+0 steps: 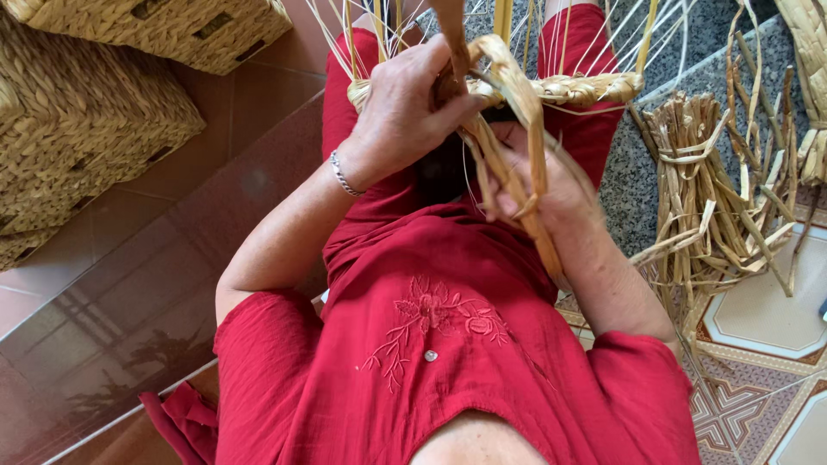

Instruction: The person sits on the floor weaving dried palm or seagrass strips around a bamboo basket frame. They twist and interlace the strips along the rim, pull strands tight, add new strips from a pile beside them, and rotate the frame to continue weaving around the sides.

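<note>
While the left hand (401, 108) grips the woven rim (568, 86), right fingers (508, 185) pinch straw strands (517, 146).

You sit on the floor of a home used as a basket-weaving workshop: patterned floor tiles (758, 379) lie beside you, finished woven baskets (86, 129) are stacked on one side, and a bundle of dried straw strips (706, 189) lies on the other.

L hand (405, 108) clenched, R hand (547, 185) curled (both grips tight).
</note>
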